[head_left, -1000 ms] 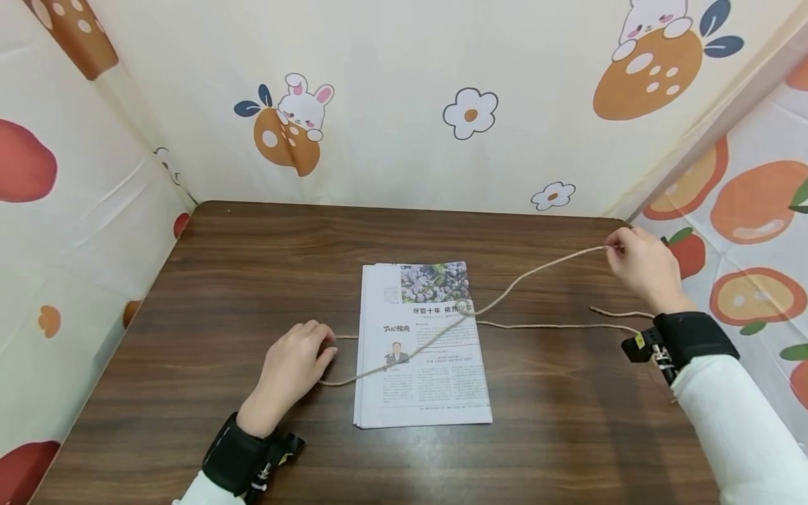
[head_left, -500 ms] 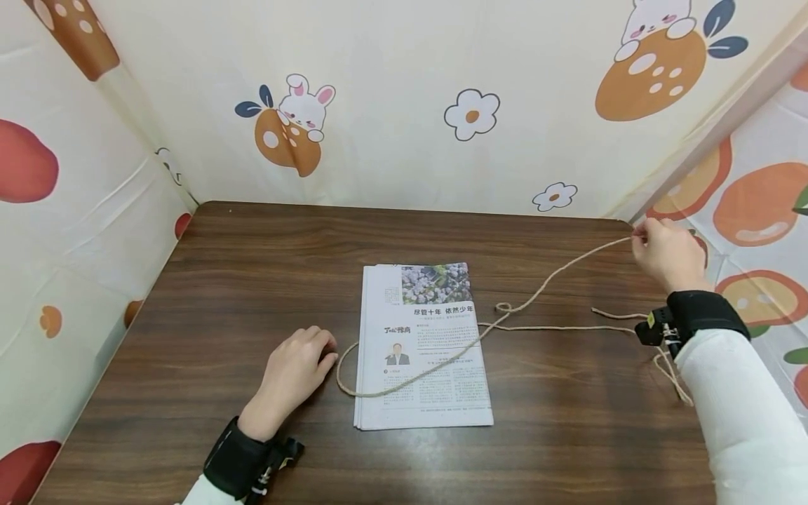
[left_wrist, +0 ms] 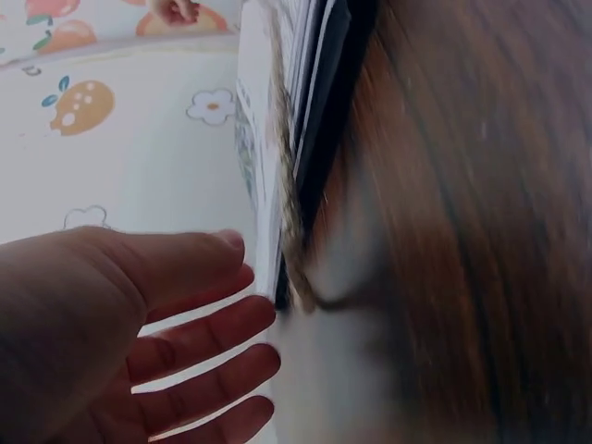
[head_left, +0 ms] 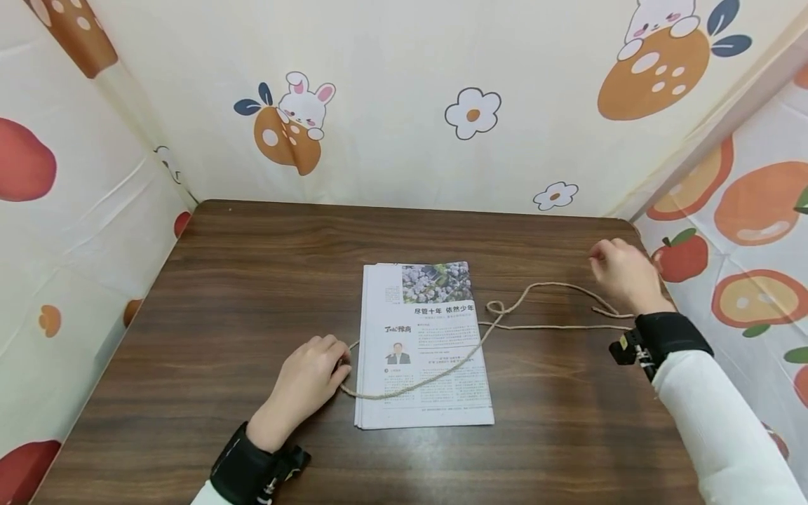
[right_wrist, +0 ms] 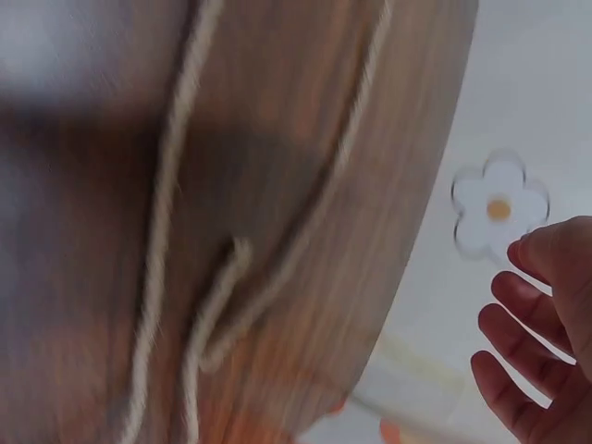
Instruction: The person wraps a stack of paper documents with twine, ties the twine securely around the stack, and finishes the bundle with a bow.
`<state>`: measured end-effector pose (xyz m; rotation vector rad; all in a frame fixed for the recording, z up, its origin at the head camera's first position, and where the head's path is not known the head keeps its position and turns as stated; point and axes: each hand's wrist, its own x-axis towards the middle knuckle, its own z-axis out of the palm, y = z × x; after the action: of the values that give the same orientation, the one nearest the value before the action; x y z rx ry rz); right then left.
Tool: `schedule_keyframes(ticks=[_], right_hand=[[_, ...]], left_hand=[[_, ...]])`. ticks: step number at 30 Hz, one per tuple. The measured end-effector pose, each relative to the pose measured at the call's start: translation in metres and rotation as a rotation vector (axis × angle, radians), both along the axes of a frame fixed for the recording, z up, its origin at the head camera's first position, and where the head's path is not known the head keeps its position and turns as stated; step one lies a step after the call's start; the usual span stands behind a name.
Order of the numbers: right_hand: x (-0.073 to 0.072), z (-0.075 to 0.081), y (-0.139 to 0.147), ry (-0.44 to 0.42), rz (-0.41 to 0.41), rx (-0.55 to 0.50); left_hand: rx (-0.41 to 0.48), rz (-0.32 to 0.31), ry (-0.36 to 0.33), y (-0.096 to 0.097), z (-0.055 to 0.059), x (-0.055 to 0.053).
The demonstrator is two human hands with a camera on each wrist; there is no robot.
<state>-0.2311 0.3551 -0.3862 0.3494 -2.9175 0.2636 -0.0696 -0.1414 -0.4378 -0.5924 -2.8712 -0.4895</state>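
A stack of folded newspapers (head_left: 442,414) lies mid-table, a beige rope (head_left: 429,383) running across its front. The rope curves round the stack's left edge, crosses itself in a small loop right of the papers, and its strands run on towards the right arm. My left hand (head_left: 306,382) is beside the rope's left bend; in the left wrist view its relaxed fingers (left_wrist: 203,379) are near the rope (left_wrist: 282,120) without curling round it. Above the table's right side, my right hand (head_left: 628,277) holds nothing, fingers loosely bent. Below it, a rope end (right_wrist: 239,248) shows in the right wrist view.
The brown wooden table (head_left: 284,259) meets a cream wall covering (head_left: 391,161) printed with rabbits and flowers at its back edge. Fruit-printed sheets hang at the left (head_left: 82,280) and right (head_left: 726,245). Each wrist wears a black band with a camera.
My right hand pulled the rope rightward, then let it go and came back left. The rope's loop slid right off the papers, and the released strand dropped. My left hand shifted slightly right.
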Motion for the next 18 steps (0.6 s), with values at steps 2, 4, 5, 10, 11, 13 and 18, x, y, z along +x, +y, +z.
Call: schedule_keyframes(ticks=[2, 4, 5, 10, 11, 13, 18], right_hand=[[0.005, -0.007, -0.009, 0.014, 0.060, -0.001], [0.011, -0.016, -0.020, 0.021, 0.110, -0.001], [0.014, -0.020, -0.025, 0.028, 0.138, -0.001], [0.028, -0.039, -0.044, 0.095, 0.269, -0.008], [0.031, -0.043, -0.047, 0.111, 0.296, -0.007], [0.036, -0.048, -0.053, 0.134, 0.346, -0.016], [0.049, -0.059, -0.068, 0.153, 0.426, -0.031]], left_hand=[[-0.006, -0.036, 0.001, 0.002, 0.000, 0.002], [-0.010, -0.068, -0.002, 0.004, 0.000, 0.004], [-0.014, -0.078, -0.003, 0.004, 0.000, 0.005], [-0.018, -0.110, -0.007, 0.004, -0.002, 0.010], [-0.018, -0.114, -0.007, 0.004, -0.003, 0.011], [-0.015, -0.119, -0.007, 0.003, -0.004, 0.012], [-0.016, -0.135, -0.009, 0.001, -0.009, 0.014]])
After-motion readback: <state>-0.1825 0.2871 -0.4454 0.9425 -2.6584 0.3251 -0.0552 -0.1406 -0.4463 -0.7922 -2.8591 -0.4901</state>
